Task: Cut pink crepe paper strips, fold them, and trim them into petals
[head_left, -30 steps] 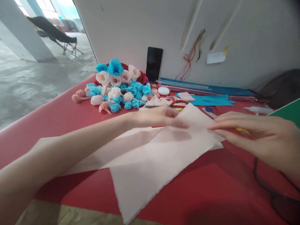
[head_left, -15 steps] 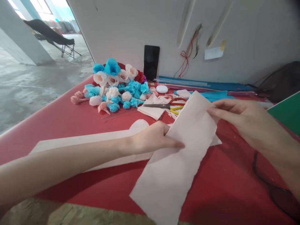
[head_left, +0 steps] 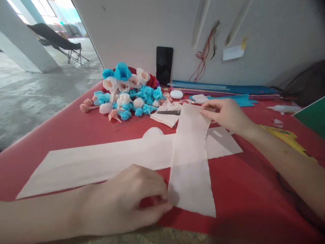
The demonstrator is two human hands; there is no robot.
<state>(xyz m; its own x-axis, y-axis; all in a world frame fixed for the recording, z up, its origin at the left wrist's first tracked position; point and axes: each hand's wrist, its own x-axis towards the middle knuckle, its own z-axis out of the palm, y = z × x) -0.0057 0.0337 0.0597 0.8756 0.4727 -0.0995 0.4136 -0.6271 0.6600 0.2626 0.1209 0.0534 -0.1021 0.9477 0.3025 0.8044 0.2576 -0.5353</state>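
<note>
While the left hand pinches the near left corner of a short paper strip, the right hand pinches the right edge of its far end; in each grip, thumb and fingertips are pressed together on the paper. The short strip runs crosswise on top of a long paper strip, which lies on the red surface. A rounded piece of paper shows past the long strip's far edge. Behind it, a scissor blade rests on folded paper, its other end hidden by the short strip. Blue, white and pink paper flowers are heaped at the far left. Just beside them, a black phone leans against the white wall, near a white oval case.
</note>
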